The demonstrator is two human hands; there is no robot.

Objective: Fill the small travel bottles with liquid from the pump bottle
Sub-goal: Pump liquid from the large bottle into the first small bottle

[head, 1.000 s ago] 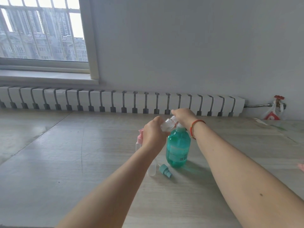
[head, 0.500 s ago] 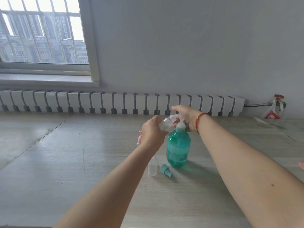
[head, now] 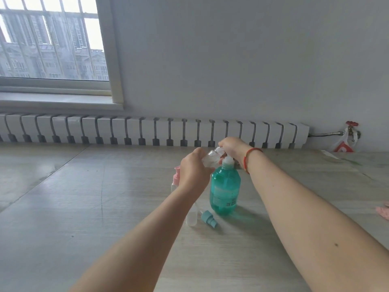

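A teal pump bottle point(head: 225, 190) stands upright on the wooden table point(head: 84, 207). My right hand point(head: 232, 147) rests on top of its white pump head. My left hand point(head: 194, 170) grips a small clear travel bottle point(head: 210, 158), tilted with its open mouth at the pump's spout. A second clear travel bottle point(head: 191, 217) stands near the pump bottle, partly hidden by my left forearm. A loose teal spray cap point(head: 208, 219) lies beside it. A pink-capped bottle point(head: 175, 179) stands behind my left hand, mostly hidden.
A long white radiator point(head: 147, 131) runs along the wall behind the table. A red valve point(head: 351, 128) with a plastic bag sits at the far right. Something pink point(head: 384, 212) lies at the table's right edge. A window is at the upper left.
My right hand has risen slightly above the pump head. The clear bottle in my left hand stays at the spout. The view has shifted a little.
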